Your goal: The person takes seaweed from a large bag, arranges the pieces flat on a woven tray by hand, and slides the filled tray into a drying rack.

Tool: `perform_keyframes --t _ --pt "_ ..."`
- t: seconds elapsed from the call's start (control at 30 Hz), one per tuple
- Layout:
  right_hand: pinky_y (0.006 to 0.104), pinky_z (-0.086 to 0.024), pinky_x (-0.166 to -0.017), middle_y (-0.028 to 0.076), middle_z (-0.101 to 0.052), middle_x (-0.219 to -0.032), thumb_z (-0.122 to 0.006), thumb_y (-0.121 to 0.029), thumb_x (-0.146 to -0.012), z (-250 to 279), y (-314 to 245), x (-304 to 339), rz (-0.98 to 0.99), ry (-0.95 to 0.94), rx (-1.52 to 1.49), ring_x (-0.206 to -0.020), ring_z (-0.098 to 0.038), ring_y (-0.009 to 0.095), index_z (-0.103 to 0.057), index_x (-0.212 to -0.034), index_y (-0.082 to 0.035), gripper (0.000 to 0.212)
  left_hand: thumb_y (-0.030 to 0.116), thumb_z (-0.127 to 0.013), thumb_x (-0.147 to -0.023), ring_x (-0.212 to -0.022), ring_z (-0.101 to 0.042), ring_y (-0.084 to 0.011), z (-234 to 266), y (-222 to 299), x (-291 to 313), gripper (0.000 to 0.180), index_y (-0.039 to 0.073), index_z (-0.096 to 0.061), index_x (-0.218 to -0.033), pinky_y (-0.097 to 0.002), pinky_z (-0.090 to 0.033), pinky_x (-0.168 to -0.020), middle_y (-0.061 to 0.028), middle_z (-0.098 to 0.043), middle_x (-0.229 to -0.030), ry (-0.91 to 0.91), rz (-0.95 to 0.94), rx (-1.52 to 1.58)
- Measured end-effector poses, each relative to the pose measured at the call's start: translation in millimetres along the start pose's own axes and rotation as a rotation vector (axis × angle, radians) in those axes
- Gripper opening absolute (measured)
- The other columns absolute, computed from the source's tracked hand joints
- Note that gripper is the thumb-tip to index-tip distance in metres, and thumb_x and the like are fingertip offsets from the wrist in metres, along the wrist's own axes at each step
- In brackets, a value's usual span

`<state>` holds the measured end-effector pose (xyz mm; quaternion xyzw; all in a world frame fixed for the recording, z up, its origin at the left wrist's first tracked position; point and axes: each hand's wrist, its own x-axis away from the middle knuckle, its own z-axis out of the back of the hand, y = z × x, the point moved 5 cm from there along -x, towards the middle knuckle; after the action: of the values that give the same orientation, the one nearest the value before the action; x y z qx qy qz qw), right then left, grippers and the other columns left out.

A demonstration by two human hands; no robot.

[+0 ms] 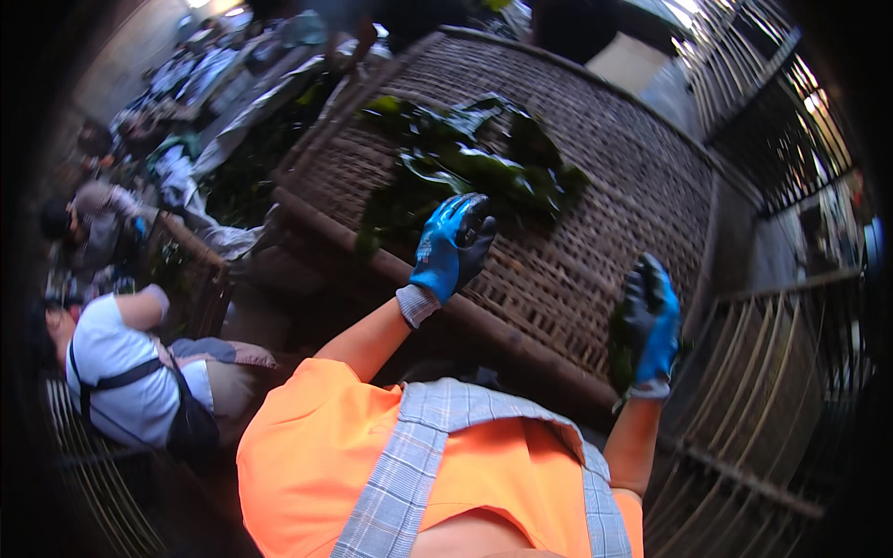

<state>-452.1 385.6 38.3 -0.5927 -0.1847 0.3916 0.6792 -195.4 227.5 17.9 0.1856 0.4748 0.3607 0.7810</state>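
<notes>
Both my hands wear blue gloves with dark palms and grey cuffs. My left hand (454,244) is over the near part of a woven bamboo tray (577,270), just beside a pile of large, glossy dark green leaves (493,167). Its fingers are slightly bent and apart, and nothing shows in them. At the tray's near right corner, my right hand (654,314) has its fingers stretched out. A dark green leaf (620,349) lies against its inner side near the wrist; blur hides whether they touch.
A wooden rail (446,312) edges the tray nearest me. To the left a person in a white shirt (139,372) bends over, with another person (93,219) beyond. Crumpled sheets (186,177) and greenery lie at far left. Slatted bamboo racks (763,372) stand on the right.
</notes>
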Motion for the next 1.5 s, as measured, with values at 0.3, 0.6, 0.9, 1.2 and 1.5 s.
perform_keyframes --t 0.3,0.6,0.9,1.2,1.5 --pt "0.0425 -0.043 -0.088 0.014 -0.062 -0.096 -0.067 -0.029 -0.076 -260.9 43.9 -99.0 0.540 -0.411 1.087 -0.093 -0.059 0.030 -0.059 -0.111 -0.009 0.041 0.012 -0.065 -0.080 -0.104 -0.058 -0.0290 18.9 -91.0 20.2 0.023 0.008 -0.066 -0.102 -0.0374 -0.046 -0.091 -0.0124 -0.064 -0.106 -0.088 0.099 -0.063" --pt "0.0359 -0.050 -0.078 0.008 -0.066 -0.099 -0.056 -0.001 -0.076 -219.2 72.7 -109.1 0.369 -0.316 0.262 -0.086 -0.063 0.025 -0.062 -0.109 -0.009 0.034 0.012 -0.058 -0.091 -0.081 -0.053 -0.0033 35.7 -83.1 18.1 0.022 0.001 -0.060 -0.110 -0.0189 -0.045 -0.072 0.0036 -0.060 -0.094 -0.059 0.553 0.692" --pt "0.0297 -0.052 -0.078 0.005 -0.062 -0.099 -0.059 -0.005 -0.086 -141.3 -34.6 -86.3 -0.278 -0.709 -0.451 -0.084 -0.058 0.011 -0.057 -0.114 0.000 0.028 0.005 -0.048 -0.093 -0.128 -0.036 -0.0169 -18.0 9.1 -58.1 0.034 0.003 -0.047 -0.127 -0.0329 -0.044 -0.096 -0.0104 -0.036 -0.139 -0.518 0.814 1.846" --pt "0.0305 -0.052 -0.077 0.004 -0.066 -0.094 -0.060 0.009 -0.076 -20.0 3.2 -69.7 -0.029 -0.203 -0.338 -0.082 -0.061 0.014 -0.062 -0.102 -0.001 0.027 0.015 -0.058 -0.090 -0.077 -0.063 -0.0150 -112.7 3.3 16.2 0.013 0.003 -0.058 -0.095 -0.0280 -0.054 -0.067 -0.0038 -0.063 -0.085 -0.498 0.964 1.079" --pt "0.0304 -0.043 -0.097 0.006 -0.058 -0.116 -0.053 -0.005 -0.089 27.5 -29.5 -57.4 0.123 -0.744 -0.033 -0.106 -0.054 0.015 -0.054 -0.121 -0.004 0.031 0.017 -0.059 -0.089 -0.102 -0.054 -0.0147 -154.3 81.1 -10.0 0.043 0.001 -0.045 -0.127 -0.0272 -0.046 -0.087 -0.0052 -0.056 -0.115 -1.250 0.533 1.137"
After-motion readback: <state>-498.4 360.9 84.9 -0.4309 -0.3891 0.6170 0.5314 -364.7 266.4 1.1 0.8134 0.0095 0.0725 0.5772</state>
